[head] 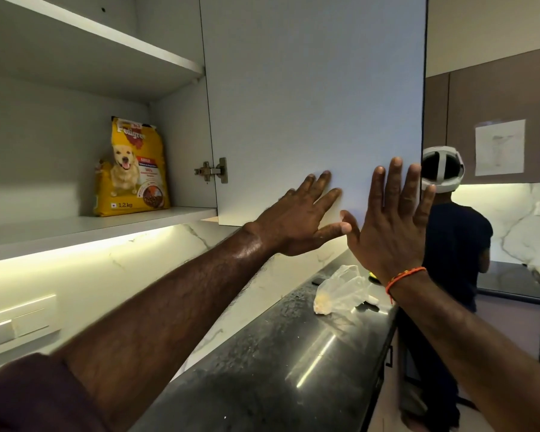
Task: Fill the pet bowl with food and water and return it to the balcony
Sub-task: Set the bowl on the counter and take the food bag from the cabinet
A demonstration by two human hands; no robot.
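A yellow bag of dog food (pixel 133 168) stands upright on the lower shelf of an open wall cabinet, at the left. The cabinet door (pixel 312 88) is swung open toward me. My left hand (pixel 300 218) lies flat against the door's inner face near its bottom edge, fingers spread. My right hand (pixel 390 219) is raised beside it with fingers apart, at the door's free edge. Neither hand holds anything. No pet bowl is in view.
A dark stone counter (pixel 278 353) runs below the cabinet, with a crumpled clear plastic bag (pixel 340 289) on it. A person in a dark shirt with a white headset (pixel 449 232) stands at the right, facing away. Brown cabinets (pixel 496 98) hang on the far wall.
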